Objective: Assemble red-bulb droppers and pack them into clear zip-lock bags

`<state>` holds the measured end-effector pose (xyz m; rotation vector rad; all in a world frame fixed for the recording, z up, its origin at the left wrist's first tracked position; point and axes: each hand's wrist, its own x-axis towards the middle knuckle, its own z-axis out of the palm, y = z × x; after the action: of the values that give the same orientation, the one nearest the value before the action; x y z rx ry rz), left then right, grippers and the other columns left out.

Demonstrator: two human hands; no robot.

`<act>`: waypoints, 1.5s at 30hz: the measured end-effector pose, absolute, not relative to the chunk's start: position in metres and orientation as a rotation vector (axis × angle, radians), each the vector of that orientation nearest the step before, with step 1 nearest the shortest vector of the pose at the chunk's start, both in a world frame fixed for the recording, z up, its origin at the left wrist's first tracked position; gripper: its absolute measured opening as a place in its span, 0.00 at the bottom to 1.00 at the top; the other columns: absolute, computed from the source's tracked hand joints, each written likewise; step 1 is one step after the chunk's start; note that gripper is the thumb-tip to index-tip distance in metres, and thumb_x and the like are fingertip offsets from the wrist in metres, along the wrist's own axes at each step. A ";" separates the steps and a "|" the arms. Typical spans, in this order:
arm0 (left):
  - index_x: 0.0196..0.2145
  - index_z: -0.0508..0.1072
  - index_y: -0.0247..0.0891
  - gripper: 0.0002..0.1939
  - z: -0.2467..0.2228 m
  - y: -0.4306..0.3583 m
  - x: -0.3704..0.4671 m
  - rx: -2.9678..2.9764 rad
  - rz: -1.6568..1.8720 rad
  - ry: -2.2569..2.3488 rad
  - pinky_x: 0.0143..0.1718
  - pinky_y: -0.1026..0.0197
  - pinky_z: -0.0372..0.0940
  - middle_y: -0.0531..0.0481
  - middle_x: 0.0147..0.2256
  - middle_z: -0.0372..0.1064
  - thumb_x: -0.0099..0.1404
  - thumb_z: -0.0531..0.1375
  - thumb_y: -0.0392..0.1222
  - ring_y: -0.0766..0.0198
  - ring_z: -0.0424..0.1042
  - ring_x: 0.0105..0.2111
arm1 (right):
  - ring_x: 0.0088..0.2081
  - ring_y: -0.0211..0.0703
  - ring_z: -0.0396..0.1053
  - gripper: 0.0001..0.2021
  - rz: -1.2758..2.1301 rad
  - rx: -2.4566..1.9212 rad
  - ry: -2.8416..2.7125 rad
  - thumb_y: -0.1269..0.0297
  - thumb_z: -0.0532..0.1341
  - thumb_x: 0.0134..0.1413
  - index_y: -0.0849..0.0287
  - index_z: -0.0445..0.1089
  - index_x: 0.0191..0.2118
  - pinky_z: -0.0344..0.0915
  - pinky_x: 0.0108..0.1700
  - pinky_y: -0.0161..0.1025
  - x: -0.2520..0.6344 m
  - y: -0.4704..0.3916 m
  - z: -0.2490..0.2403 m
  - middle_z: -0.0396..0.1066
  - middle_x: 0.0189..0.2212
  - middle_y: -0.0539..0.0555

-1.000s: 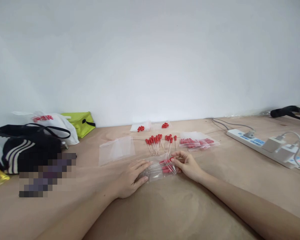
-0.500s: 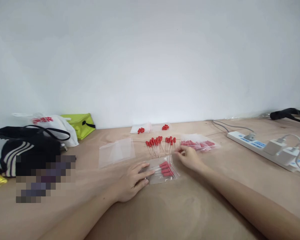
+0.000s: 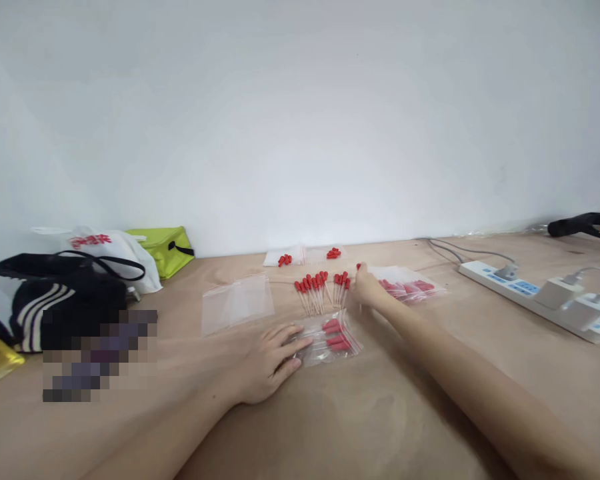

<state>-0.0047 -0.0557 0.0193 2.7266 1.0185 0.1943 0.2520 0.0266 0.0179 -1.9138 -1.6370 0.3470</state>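
My left hand (image 3: 270,363) lies on the table with its fingers spread, the fingertips on the left edge of a clear zip bag (image 3: 325,340) holding several red-topped droppers. My right hand (image 3: 366,288) is closed round a dropper, whose red bulb (image 3: 359,267) sticks up above the fingers. Left of that hand, two groups of red-topped droppers, a larger one (image 3: 313,290) and a smaller one (image 3: 340,287), lie on the table. To its right is a pile of filled bags (image 3: 410,287).
Flat clear bags (image 3: 237,303) lie at the left. Red bulbs (image 3: 285,260) rest on bags near the wall. A black bag (image 3: 55,300), a green bag (image 3: 163,250) and a white power strip (image 3: 500,283) with cables flank the work area.
My right hand has moved slightly up and picked up a dropper from the right end of the smaller group. My left hand keeps its place on the bag. The view has shifted a little.
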 end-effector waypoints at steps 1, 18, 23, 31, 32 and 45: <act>0.55 0.56 0.50 0.20 0.019 -0.056 -0.005 2.728 0.189 1.017 0.54 0.46 0.48 0.50 0.57 0.50 0.66 0.45 0.43 0.55 0.49 0.56 | 0.30 0.47 0.68 0.28 0.360 -1.853 -1.608 0.74 0.54 0.44 0.72 0.47 0.53 0.62 0.30 0.37 0.256 0.019 0.019 0.68 0.26 0.59; 0.57 0.52 0.50 0.21 0.018 -0.054 -0.006 2.715 0.155 1.052 0.54 0.45 0.47 0.49 0.58 0.48 0.66 0.45 0.45 0.53 0.48 0.57 | 0.23 0.42 0.67 0.21 0.825 -1.064 -1.099 0.53 0.55 0.47 0.53 0.44 0.42 0.68 0.26 0.42 0.246 -0.044 -0.021 0.59 0.22 0.45; 0.55 0.54 0.54 0.20 0.017 -0.054 -0.007 2.727 0.197 1.024 0.54 0.46 0.48 0.51 0.58 0.48 0.66 0.45 0.44 0.54 0.49 0.56 | 0.25 0.43 0.69 0.19 0.894 -1.016 -0.987 0.53 0.56 0.46 0.52 0.44 0.38 0.68 0.30 0.44 0.249 -0.043 -0.020 0.63 0.24 0.46; 0.57 0.52 0.48 0.21 0.017 -0.054 -0.006 2.711 0.166 1.048 0.55 0.47 0.47 0.48 0.58 0.48 0.66 0.44 0.45 0.55 0.47 0.57 | 0.24 0.38 0.66 0.21 0.969 -1.047 -1.008 0.50 0.61 0.38 0.55 0.53 0.34 0.66 0.28 0.39 0.239 -0.051 -0.020 0.62 0.22 0.45; 0.57 0.52 0.47 0.22 0.018 -0.054 -0.006 2.707 0.164 1.053 0.55 0.47 0.47 0.48 0.58 0.48 0.66 0.44 0.45 0.55 0.47 0.57 | 0.23 0.36 0.66 0.20 0.972 -1.069 -1.036 0.51 0.62 0.37 0.56 0.55 0.33 0.65 0.27 0.37 0.238 -0.051 -0.021 0.63 0.23 0.46; 0.58 0.50 0.45 0.23 0.020 -0.056 -0.005 2.696 0.155 1.067 0.55 0.49 0.48 0.48 0.58 0.48 0.66 0.45 0.45 0.56 0.48 0.57 | 0.20 0.35 0.63 0.12 0.982 -1.287 -1.401 0.57 0.63 0.38 0.61 0.65 0.23 0.59 0.21 0.32 0.234 -0.054 -0.019 0.68 0.19 0.50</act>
<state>-0.0052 -0.0561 0.0195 2.6956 1.0671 0.1545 0.2341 -0.0537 -0.0193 -1.2870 -1.4010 0.9821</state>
